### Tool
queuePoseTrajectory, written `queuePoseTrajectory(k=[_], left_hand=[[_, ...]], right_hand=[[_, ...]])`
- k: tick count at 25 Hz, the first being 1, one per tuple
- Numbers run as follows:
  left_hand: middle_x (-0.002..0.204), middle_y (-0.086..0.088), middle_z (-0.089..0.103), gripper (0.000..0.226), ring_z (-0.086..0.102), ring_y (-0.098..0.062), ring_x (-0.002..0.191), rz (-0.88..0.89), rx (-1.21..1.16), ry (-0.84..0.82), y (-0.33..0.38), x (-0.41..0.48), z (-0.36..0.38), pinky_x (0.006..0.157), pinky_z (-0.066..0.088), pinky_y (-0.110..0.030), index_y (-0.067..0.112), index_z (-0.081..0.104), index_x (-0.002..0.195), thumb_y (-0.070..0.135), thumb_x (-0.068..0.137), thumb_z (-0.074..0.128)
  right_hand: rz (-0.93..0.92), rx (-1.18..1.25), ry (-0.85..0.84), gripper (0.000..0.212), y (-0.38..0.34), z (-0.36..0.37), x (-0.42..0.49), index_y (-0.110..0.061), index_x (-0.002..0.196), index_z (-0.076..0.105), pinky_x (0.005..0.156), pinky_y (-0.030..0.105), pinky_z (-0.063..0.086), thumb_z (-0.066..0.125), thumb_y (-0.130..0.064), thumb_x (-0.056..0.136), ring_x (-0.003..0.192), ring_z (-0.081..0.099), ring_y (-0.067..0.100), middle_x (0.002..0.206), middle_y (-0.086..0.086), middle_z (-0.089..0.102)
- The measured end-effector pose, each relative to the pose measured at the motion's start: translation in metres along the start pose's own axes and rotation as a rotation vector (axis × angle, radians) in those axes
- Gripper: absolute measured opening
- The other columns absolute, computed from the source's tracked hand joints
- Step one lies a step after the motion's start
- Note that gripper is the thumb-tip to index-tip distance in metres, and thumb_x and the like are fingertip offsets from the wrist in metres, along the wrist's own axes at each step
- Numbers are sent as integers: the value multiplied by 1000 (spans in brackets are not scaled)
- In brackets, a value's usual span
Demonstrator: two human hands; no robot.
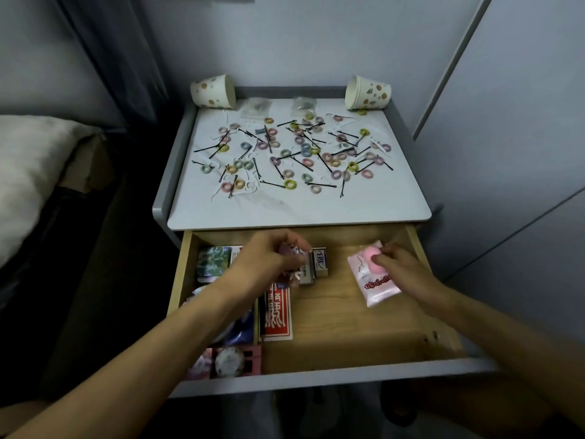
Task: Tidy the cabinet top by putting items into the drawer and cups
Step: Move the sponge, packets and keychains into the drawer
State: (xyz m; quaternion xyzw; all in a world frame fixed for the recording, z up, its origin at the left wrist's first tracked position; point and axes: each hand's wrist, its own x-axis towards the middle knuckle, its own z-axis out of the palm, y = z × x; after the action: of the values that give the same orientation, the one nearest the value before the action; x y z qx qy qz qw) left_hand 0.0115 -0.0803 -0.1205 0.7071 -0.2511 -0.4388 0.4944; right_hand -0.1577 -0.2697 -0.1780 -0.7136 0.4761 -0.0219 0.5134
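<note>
- Cabinet top (300,207): white surface in the upper centre of the frame, strewn with coloured hair ties (290,184) and black bobby pins (320,185) that overlap in places.
- Left cup (212,91): paper, spotted, lying on its side at the upper-left corner of the top.
- Right cup (368,92): same pattern, on its side at the upper-right corner.
- Two clear bags (257,106) lie between the cups along the back edge.
- Drawer (348,327): pulled open in the lower centre of the frame, with its wooden floor showing on the right half.
- Left hand (269,258): over the middle of the drawer, fingers curled round a small purplish object (292,250), possibly a figurine; blur prevents a firm reading.
- Small boxes (319,260): just right of that hand, on the drawer floor.
- Right hand (399,264): in the right part of the drawer, fingers pinching the upper end of a pink packet (376,286).
- Red packet (277,312): lies below the left hand, among other packets filling the drawer's left side.
</note>
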Motion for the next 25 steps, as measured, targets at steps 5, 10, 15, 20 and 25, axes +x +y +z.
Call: queuePoseTrajectory(k=[5,10,15,20,25], left_hand=[[71,-3,63,10,62,-16,60,-61,-50,-6,-7,13,10,61,56,-28,7,68,93,-1,89,65],[76,-6,63,9,63,-10,56,-100,-90,-3,-7,20,14,57,55,-24,3,69,95,-2,88,66],[82,-9,66,11,65,-9,55,-126,-130,10,-6,22,15,55,55,-22,-1,69,98,-2,87,66],[82,-6,67,8,66,-11,64,-122,-129,10,-10,21,13,61,58,-27,4,70,91,-1,87,66],[80,-4,66,8,66,-10,61,-124,-139,11,-10,21,12,63,59,-29,5,70,90,-2,87,66]], right_hand=[[-265,-551,126,38,36,15,26,0,115,57,81,31,46,59,-32,95,98,57,24,113,13,59],[-431,-981,237,33,36,18,24,-6,117,53,76,24,41,58,-30,94,100,59,25,112,11,58],[-487,-1024,120,45,15,14,2,-30,144,33,67,23,51,45,-34,101,91,66,18,124,7,60],[-396,-1187,-164,74,29,20,-8,-37,152,11,100,38,48,58,-35,94,130,43,26,152,11,26],[-401,-1228,-145,86,33,17,4,-33,152,11,105,38,43,68,-23,88,133,40,27,152,10,26]])
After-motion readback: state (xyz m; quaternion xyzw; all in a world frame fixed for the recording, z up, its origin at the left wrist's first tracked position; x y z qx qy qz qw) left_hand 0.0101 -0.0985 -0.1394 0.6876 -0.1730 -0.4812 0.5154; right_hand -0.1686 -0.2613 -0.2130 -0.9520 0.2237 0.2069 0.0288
